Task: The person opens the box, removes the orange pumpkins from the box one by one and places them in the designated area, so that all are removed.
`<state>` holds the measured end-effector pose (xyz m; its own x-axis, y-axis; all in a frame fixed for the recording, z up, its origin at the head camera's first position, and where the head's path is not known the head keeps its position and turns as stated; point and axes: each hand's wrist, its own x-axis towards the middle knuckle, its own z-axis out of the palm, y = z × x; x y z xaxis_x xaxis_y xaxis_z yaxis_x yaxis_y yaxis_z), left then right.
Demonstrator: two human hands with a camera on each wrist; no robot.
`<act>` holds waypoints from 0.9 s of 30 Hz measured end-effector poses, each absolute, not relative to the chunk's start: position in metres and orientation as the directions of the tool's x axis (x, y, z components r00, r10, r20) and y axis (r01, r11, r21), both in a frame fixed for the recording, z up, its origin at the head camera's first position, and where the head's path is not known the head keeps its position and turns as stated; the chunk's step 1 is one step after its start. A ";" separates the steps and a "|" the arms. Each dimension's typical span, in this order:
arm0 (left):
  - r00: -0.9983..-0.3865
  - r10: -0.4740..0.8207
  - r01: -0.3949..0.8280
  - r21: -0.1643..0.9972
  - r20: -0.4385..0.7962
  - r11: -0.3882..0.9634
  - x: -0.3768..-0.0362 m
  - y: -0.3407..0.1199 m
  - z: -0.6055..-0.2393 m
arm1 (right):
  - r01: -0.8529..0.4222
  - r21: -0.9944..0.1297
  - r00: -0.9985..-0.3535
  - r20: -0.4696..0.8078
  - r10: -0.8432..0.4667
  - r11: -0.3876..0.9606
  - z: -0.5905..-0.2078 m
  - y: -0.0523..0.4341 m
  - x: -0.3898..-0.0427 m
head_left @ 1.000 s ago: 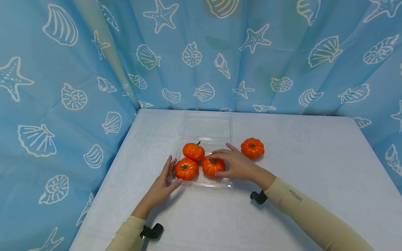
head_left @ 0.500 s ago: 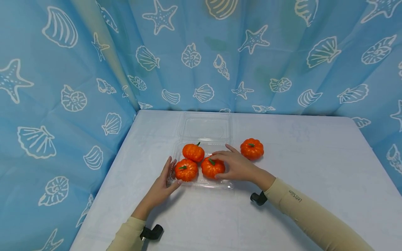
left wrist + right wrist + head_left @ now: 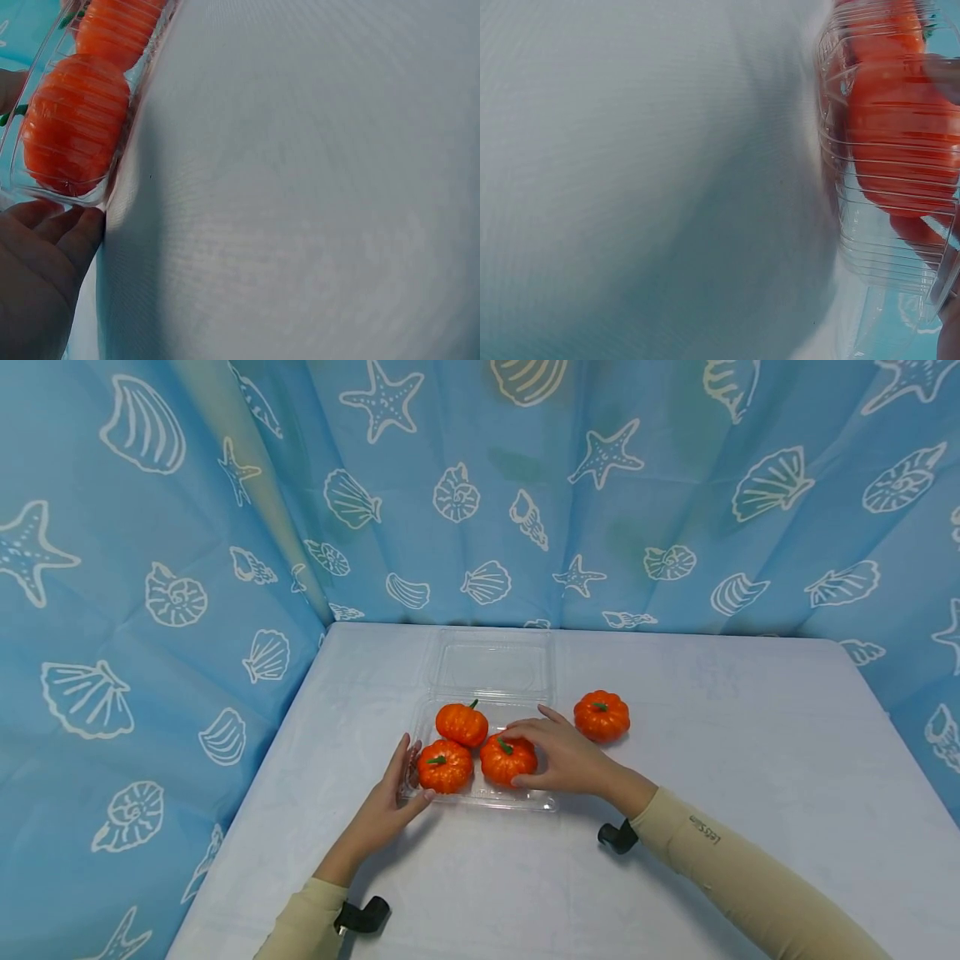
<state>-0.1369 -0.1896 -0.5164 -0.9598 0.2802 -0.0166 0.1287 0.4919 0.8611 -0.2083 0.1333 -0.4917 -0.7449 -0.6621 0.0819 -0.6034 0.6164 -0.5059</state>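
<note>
A clear plastic clamshell container (image 3: 525, 799) lies open on the white table, its lid (image 3: 491, 664) folded back. Three small orange pumpkins sit in its tray. My right hand (image 3: 558, 756) grips the front right pumpkin (image 3: 506, 760), fingers curled over its top and thumb below. My left hand (image 3: 390, 793) rests with straight fingers against the tray's left edge, beside the front left pumpkin (image 3: 444, 766). The rear pumpkin (image 3: 461, 723) stands behind them. A fourth pumpkin (image 3: 602, 716) sits on the table to the tray's right. The left wrist view shows fingertips (image 3: 64, 232) touching the tray wall (image 3: 112, 191).
Blue curtains printed with shells and starfish (image 3: 150, 568) close off the left and back of the table (image 3: 712, 760). The table's left edge runs close to my left forearm.
Hardly anything has moved; my right hand settled slightly on the front right pumpkin and the view shifted a little.
</note>
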 end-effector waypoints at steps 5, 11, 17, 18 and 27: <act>-0.961 0.275 0.128 0.856 -0.018 0.500 -0.137 -0.189 -0.515 | -0.604 -0.517 -0.751 0.115 -0.650 0.606 -0.492 0.134 -0.207; -0.960 0.281 0.136 0.861 -0.008 0.491 -0.137 -0.190 -0.517 | -0.589 -0.540 -0.767 0.138 -0.627 0.602 -0.493 0.135 -0.206; -0.958 0.288 0.145 0.864 0.001 0.483 -0.138 -0.191 -0.521 | -0.595 -0.552 -0.772 0.189 -0.607 0.584 -0.491 0.138 -0.205; -0.958 0.287 0.145 0.863 0.001 0.483 -0.138 -0.191 -0.521 | -0.596 -0.554 -0.772 0.198 -0.604 0.581 -0.491 0.138 -0.205; -0.958 0.286 0.150 0.860 0.005 0.487 -0.138 -0.191 -0.520 | -0.581 -0.578 -0.785 0.213 -0.582 0.573 -0.484 0.147 -0.205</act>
